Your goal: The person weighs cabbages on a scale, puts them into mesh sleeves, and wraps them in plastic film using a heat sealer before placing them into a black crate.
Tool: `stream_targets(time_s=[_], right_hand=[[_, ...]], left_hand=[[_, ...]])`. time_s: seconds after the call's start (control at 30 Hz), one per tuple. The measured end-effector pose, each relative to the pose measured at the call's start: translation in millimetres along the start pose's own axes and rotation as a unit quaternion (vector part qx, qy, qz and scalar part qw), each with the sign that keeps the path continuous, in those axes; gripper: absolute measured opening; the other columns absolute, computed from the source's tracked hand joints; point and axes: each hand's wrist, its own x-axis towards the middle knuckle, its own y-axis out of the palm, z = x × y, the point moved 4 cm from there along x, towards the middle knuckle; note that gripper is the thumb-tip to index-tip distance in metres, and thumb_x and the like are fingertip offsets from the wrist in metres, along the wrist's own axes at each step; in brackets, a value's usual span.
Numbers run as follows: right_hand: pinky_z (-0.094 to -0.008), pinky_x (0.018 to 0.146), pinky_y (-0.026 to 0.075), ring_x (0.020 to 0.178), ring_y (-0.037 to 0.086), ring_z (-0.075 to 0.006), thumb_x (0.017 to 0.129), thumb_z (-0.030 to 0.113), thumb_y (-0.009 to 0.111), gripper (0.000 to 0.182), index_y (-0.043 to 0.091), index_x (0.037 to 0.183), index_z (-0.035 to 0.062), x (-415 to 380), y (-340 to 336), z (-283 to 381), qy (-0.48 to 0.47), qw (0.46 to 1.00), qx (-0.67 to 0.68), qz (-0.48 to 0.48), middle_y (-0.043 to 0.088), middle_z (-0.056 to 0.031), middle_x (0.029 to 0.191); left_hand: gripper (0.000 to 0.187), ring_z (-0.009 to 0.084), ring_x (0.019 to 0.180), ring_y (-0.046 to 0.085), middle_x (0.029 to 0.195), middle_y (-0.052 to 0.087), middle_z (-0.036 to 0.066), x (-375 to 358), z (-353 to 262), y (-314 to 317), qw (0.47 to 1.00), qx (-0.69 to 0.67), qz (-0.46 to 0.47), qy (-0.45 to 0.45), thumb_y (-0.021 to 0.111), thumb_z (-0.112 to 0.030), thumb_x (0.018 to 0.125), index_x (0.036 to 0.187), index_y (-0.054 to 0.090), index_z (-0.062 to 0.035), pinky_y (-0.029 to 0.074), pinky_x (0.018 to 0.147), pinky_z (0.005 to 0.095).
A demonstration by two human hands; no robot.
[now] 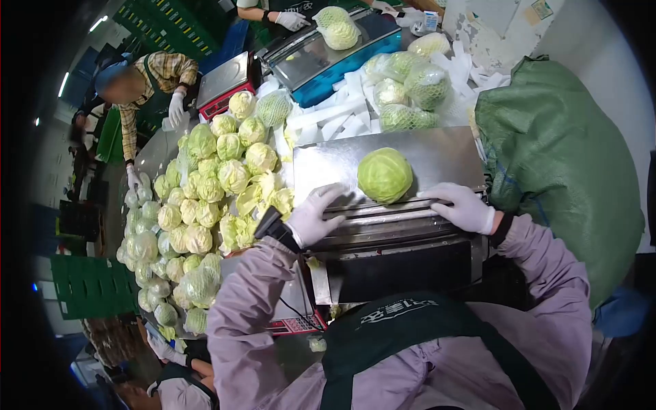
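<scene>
A round green cabbage (385,175) rests on the steel plate (321,160) of a wrapping machine. To its left, my white-gloved left hand (316,214) lies at the plate's front edge with thumb and fingers apart, holding nothing. On the other side, my gloved right hand (461,207) is at the front edge too, its fingers spread and holding nothing. Neither hand touches the cabbage. Below the plate are the machine's rollers (396,217) and a dark panel.
Many cabbages (207,184) are heaped at left, some wrapped. Net-wrapped cabbages (427,85) lie behind the plate among white strips. A green sack (560,150) stands at right. Scales (225,80) and co-workers' gloved hands (176,108) are at the back and left.
</scene>
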Motion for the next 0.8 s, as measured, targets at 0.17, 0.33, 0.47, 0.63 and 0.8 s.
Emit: stream_targets(time_s=[0.17,0.33,0.47,0.63,0.8], right_hand=[[-0.0357,0.079,0.045,0.101,0.054,-0.0233,0.073,0.005,0.062,0.047,0.062,0.114,0.0268,-14.4,11.6,-15.8,-0.106,0.931,-0.256,0.238,0.057,-0.0017,0.113],[-0.0368,0.078,0.045,0.096,0.056,-0.0271,0.08,0.01,0.059,0.022,0.063,0.101,0.0156,-22.5,19.5,-33.0,-0.112,0.956,-0.208,0.172,0.06,-0.0065,0.097],[-0.0419,0.073,0.046,0.083,0.058,-0.0346,0.088,0.018,0.054,0.012,0.058,0.089,0.0059,-46.5,10.9,-15.8,0.113,0.984,-0.079,0.11,0.06,-0.015,0.082],[-0.0358,0.065,0.05,0.073,0.065,-0.0246,0.092,0.02,0.052,0.012,0.058,0.088,0.0103,-41.5,-14.4,76.8,0.044,0.905,0.013,0.422,0.066,-0.0047,0.079],[-0.0293,0.094,0.044,0.111,0.055,-0.0198,0.09,0.004,0.05,0.034,0.052,0.124,0.0002,86.9,-100.6,54.2,0.037,0.855,0.51,-0.084,0.056,-0.0148,0.118]], left_hand=[[0.051,0.0275,0.116,0.05,0.134,0.05,0.005,-23.6,11.7,31.8,0.937,0.282,0.109,0.175,0.061,-0.015,0.077,0.124,0.056,-0.0345,0.039,0.098,0.0456],[0.024,0.0248,0.106,0.056,0.119,0.061,0.002,-18.7,3.6,49.4,0.96,0.2,0.012,0.194,0.062,-0.016,0.084,0.105,0.067,-0.0248,0.044,0.089,0.0413],[0.009,0.0334,0.085,0.058,0.084,0.061,0.015,-49.9,0.9,41.6,0.997,-0.015,-0.049,-0.059,0.058,-0.012,0.086,0.088,0.063,-0.0052,0.047,0.074,0.0412],[0.014,0.0188,0.071,0.063,0.075,0.063,0.01,-64.7,-82.9,-35.5,0.93,-0.227,0.22,-0.19,0.053,-0.004,0.085,0.099,0.053,-0.005,0.049,0.065,0.0323],[0.041,0.0241,0.117,0.049,0.115,0.055,0.018,-2.7,-47.5,-117.7,0.591,-0.772,-0.232,-0.019,0.052,-0.006,0.078,0.118,0.047,0.005,0.026,0.113,0.0395]])
